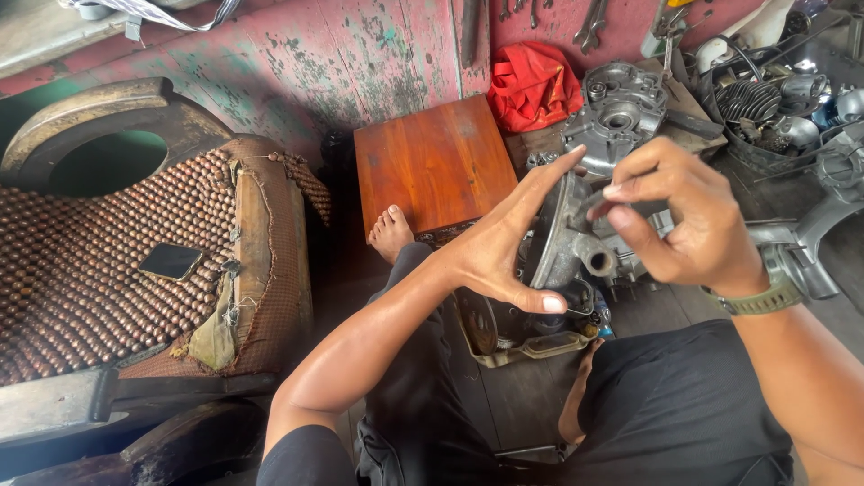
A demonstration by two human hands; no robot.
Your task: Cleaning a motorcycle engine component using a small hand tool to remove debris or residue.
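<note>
— What do you have in hand, item by item?

— Item one: a grey metal engine casing (562,236), held up on edge over my lap, a short round pipe stub at its lower end. My left hand (504,247) lies flat against its near face, fingers spread wide and straight, thumb stretched out underneath. Item two: my right hand (679,211), a green watch (765,297) on the wrist, is at the casing's top edge with thumb and forefinger pressed together in a pinch; whether they hold some small part I cannot tell.

— And around it?

— Behind the casing, a second engine case half (616,112) with round bearing seats, standing on the floor. A red cloth (533,85) is bunched against the peeling pink wall. A brown wooden box (434,162) sits by my bare foot (391,234). Below the hands, a shallow tray (549,345) with small parts in it. Upper right, a basket of engine pieces, a finned cylinder (751,101) among them. To my left, a chair with a beaded seat cover (99,261), a dark phone (170,261) lying on it. Spanners (589,25) hang on the wall.
</note>
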